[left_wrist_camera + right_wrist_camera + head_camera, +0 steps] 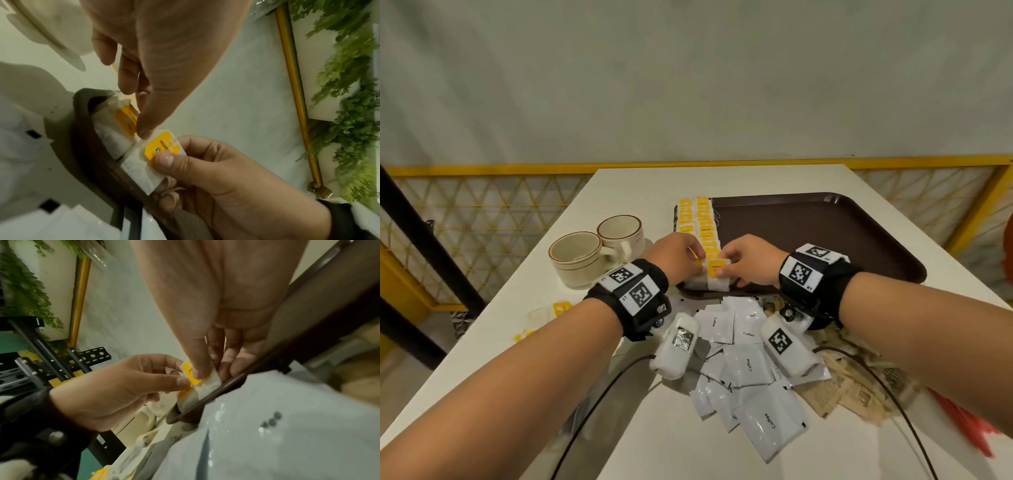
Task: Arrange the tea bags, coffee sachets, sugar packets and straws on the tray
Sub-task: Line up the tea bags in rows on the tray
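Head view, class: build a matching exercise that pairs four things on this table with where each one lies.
Things:
1. tea bags
2. coffee sachets
3. cups
4. sugar packets

Places:
A. left of the tray, on the table
B. in two rows along the tray's left edge
C. loose pile under the right forearm
D. loose pile in front of the tray, between the wrists

Pairs: 1-B, 2-D, 3-A, 4-C

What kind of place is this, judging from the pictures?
Probably a café-style or staged serving corner: a white table with a brown serving tray, two ceramic cups, coffee sachets, and a yellow mesh railing behind.
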`<state>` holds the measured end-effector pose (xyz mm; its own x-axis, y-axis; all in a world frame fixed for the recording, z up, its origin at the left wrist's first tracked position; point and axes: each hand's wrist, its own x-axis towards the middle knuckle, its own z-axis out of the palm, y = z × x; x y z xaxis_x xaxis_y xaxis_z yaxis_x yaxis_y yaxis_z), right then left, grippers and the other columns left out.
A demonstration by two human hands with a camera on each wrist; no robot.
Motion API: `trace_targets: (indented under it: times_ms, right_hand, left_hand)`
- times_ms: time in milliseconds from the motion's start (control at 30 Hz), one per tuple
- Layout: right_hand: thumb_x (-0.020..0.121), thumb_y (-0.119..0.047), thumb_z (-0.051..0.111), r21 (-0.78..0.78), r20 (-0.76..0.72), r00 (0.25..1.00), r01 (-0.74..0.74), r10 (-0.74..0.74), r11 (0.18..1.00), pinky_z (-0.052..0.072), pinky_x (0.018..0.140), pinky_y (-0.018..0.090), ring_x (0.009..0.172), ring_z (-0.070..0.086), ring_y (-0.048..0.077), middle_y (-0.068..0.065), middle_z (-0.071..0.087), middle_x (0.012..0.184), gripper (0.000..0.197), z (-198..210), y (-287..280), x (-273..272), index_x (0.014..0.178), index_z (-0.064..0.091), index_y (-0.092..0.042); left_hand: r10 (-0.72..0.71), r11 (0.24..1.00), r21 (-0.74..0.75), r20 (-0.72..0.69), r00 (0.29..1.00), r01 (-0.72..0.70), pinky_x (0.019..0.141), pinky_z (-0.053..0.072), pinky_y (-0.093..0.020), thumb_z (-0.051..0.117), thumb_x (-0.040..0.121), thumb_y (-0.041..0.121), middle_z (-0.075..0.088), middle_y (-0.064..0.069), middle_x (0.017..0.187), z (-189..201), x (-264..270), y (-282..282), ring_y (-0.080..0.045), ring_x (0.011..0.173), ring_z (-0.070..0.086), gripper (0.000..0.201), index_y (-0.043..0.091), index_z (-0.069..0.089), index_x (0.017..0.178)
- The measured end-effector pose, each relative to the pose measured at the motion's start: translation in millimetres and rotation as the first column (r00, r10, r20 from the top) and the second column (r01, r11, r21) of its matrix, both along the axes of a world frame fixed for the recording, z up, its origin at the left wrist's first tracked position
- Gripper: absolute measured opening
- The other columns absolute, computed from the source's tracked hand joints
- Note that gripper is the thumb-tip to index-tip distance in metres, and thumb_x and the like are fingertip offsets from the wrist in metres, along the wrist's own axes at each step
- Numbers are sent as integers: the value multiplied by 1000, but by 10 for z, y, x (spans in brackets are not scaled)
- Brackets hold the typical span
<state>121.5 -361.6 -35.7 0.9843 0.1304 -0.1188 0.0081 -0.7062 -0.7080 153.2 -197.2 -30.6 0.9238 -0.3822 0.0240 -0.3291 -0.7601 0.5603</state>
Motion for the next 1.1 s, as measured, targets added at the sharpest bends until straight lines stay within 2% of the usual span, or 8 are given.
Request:
trace_targets:
  times_ms: [100, 300, 433, 533, 700, 833, 967, 1100]
  right_hand:
    - [81, -16, 75, -40, 49, 999, -10, 12, 999, 60, 72, 35, 76, 59, 15, 1, 56, 87, 28, 38, -3, 5, 106, 65, -7]
    - [74, -7, 80, 26, 156, 984, 84, -87, 996, 57, 67, 35, 67, 58, 15, 1, 56, 76, 26, 145, -135, -20, 86, 57, -13]
    - [78, -5, 73, -168, 86, 986, -130, 146, 977, 46, 65, 18, 61, 52, 7, -4, 58, 68, 7, 176, -69, -96, 81, 69, -10]
    - [85, -6, 66, -314, 23, 967, -235, 255, 920, 38, 57, 5, 64, 51, 1, -10, 57, 71, 12, 139, 27, -78, 87, 74, -15]
    - [84, -6, 67, -388, -3, 965, -243, 263, 889, 43, 68, 17, 81, 57, 10, -10, 57, 76, 14, 114, 101, -21, 90, 74, -16]
    - [83, 1, 63, -415, 10, 965, -233, 260, 879, 39, 63, 11, 78, 55, 10, -14, 52, 71, 19, 121, 108, 14, 90, 74, -13]
    - [81, -2, 68, -408, 16, 965, -232, 260, 883, 38, 60, 9, 76, 53, 9, -14, 51, 71, 15, 129, 116, 40, 91, 73, -12]
    - [82, -4, 68, -416, 15, 958, -254, 286, 873, 40, 63, 12, 78, 53, 8, -15, 51, 73, 16, 130, 89, 28, 94, 73, -14]
  left_hand:
    - [47, 999, -22, 2, 999, -46, 60, 36, -21, 71, 80, 14, 53, 6, 83, 16, 60, 4, -11, 76, 50, 16, 22, 60, 88]
    - [40, 997, -73, -2, 999, -40, 74, 41, -22, 73, 81, 16, 61, 3, 88, 23, 89, 107, -13, 86, 56, 16, 14, 65, 95]
    - [61, 998, 23, -5, 998, -61, 71, 39, -24, 75, 78, 22, 62, 2, 95, 7, 109, 128, -15, 87, 56, 25, 19, 61, 99]
    - [75, 995, 65, -22, 997, -73, 63, 36, -24, 76, 77, 25, 56, 5, 88, 4, 95, 115, -13, 81, 53, 27, 22, 58, 97]
    - [39, 995, 88, -24, 999, -37, 54, 33, -19, 74, 79, 18, 52, 5, 81, -4, 96, 115, -8, 68, 47, 20, 17, 63, 97]
    - [-3, 981, 193, -10, 1000, 5, 71, 39, -23, 68, 85, 18, 54, -1, 96, 25, 115, 124, -13, 83, 49, 19, 14, 66, 103]
    - [17, 976, 219, -36, 999, -8, 78, 41, -24, 68, 85, 20, 59, -5, 114, 33, 123, 92, -20, 103, 57, 23, 15, 65, 108]
    - [58, 985, 158, 56, 997, -66, 73, 39, -25, 74, 80, 24, 57, -3, 105, 24, 91, 118, -19, 94, 56, 27, 18, 60, 102]
